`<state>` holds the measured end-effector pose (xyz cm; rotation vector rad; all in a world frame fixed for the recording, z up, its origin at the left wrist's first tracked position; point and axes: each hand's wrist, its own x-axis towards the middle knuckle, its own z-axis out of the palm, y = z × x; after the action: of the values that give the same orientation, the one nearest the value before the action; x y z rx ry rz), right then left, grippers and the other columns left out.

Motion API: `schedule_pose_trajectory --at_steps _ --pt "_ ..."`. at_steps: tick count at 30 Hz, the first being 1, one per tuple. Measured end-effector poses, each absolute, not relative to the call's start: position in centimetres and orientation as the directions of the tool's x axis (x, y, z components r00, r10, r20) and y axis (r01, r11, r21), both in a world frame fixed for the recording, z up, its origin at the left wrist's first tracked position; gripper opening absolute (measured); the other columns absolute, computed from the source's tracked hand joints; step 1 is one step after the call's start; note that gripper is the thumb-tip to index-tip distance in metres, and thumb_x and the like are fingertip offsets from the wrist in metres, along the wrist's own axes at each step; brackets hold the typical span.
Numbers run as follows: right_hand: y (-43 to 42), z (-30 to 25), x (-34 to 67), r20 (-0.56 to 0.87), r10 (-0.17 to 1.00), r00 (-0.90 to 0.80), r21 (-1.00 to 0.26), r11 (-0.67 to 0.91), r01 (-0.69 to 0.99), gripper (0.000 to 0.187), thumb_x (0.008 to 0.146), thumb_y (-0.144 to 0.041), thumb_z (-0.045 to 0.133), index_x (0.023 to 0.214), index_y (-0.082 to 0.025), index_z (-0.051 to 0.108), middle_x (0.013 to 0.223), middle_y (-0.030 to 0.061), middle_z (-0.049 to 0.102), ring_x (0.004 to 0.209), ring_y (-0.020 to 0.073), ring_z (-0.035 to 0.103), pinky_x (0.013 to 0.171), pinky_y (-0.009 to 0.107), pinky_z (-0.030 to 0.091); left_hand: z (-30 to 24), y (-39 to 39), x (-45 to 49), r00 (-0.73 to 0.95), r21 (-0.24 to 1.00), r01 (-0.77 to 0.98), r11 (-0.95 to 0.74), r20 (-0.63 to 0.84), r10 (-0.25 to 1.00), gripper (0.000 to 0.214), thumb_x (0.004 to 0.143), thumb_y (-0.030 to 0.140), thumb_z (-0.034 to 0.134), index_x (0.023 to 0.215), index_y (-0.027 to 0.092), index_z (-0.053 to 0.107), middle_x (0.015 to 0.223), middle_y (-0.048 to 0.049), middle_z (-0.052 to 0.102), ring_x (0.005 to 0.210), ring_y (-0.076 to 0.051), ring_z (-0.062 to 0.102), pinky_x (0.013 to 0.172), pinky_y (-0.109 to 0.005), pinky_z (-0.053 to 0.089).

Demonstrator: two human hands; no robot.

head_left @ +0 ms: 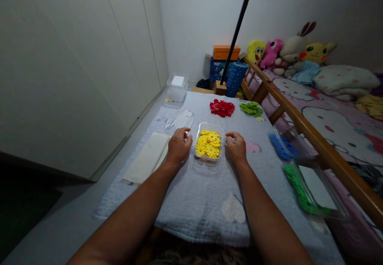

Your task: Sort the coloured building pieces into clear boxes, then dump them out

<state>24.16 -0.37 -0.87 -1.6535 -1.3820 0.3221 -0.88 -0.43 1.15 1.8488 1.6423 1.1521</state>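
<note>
In the middle of the cloth stands a clear plastic container (pixel 196 156) with yellow flower-shaped plastic pieces (pixel 208 143) heaped inside. My left hand (pixel 178 145) is just left of it, fingers loosely bent, thumb apart from the index finger, nothing held. On the other side, my right hand (pixel 236 147) rests near the container's right wall, also without anything in it, its fingers slightly curled. A small gap separates each hand from the container. Beyond it lie a pile of red pieces (pixel 222 108) and a pile of light green pieces (pixel 251 109).
A folded off-white cloth (pixel 146 157) lies by my left forearm, with a clear lid (pixel 184 119) beyond. Stacked clear containers (pixel 177 87) stand at the far left. Along the right edge are containers of blue pieces (pixel 283 146) and green pieces (pixel 301 191), beside a wooden bed rail (pixel 299 125).
</note>
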Motion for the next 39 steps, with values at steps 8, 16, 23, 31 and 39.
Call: schedule_pose_trajectory --at_steps 8,16,23,31,39 --pt "-0.1 -1.8 24.4 0.262 0.902 0.345 -0.815 0.015 0.579 0.028 0.077 -0.038 0.051 0.085 -0.021 0.071 0.092 0.0094 0.076 0.090 0.0257 0.067 0.087 0.038 0.051 1.1 0.0 -1.7 0.024 0.297 0.949 -0.103 0.259 0.966 0.023 0.090 0.025 0.060 0.107 0.020 0.074 0.115 -0.0160 0.068 0.116 -0.035 0.056 0.097 -0.047 0.038" --pt "-0.3 -1.4 24.1 0.258 0.918 0.301 -0.818 0.042 0.574 0.023 0.075 -0.037 0.051 0.079 -0.023 0.068 0.083 0.0075 0.075 0.082 0.0249 0.068 0.082 0.036 0.051 0.2 0.6 -2.3 0.010 0.207 0.976 -0.066 0.260 0.966 0.026 0.093 0.024 0.053 0.103 0.019 0.076 0.109 -0.0182 0.069 0.112 -0.036 0.057 0.097 -0.050 0.034" --pt "-0.4 -1.1 23.9 0.241 0.917 0.317 -0.823 0.020 0.567 0.021 0.075 -0.037 0.051 0.078 -0.024 0.068 0.081 0.0072 0.076 0.081 0.0249 0.067 0.080 0.035 0.052 0.2 0.7 -2.2 0.010 0.203 0.977 -0.066 0.267 0.964 0.025 0.092 0.023 0.055 0.108 0.021 0.074 0.111 -0.0155 0.071 0.110 -0.035 0.059 0.096 -0.048 0.032" --pt "-0.4 -1.3 24.1 0.243 0.926 0.290 -0.810 0.029 0.586 0.023 0.075 -0.039 0.050 0.078 -0.023 0.066 0.080 0.0067 0.074 0.078 0.0244 0.066 0.078 0.035 0.050 0.1 1.2 -2.2 0.031 0.205 0.975 -0.088 0.268 0.963 0.024 0.095 0.025 0.054 0.102 0.022 0.077 0.108 -0.0139 0.072 0.109 -0.033 0.060 0.099 -0.048 0.030" --pt "-0.4 -1.2 24.1 0.231 0.927 0.297 -0.818 0.020 0.574 0.024 0.075 -0.039 0.050 0.080 -0.023 0.067 0.081 0.0065 0.074 0.079 0.0244 0.066 0.079 0.035 0.049 0.7 1.2 -1.9 0.048 0.263 0.957 -0.126 0.287 0.957 0.022 0.098 0.023 0.052 0.102 0.020 0.073 0.106 -0.0151 0.071 0.107 -0.033 0.058 0.091 -0.045 0.035"
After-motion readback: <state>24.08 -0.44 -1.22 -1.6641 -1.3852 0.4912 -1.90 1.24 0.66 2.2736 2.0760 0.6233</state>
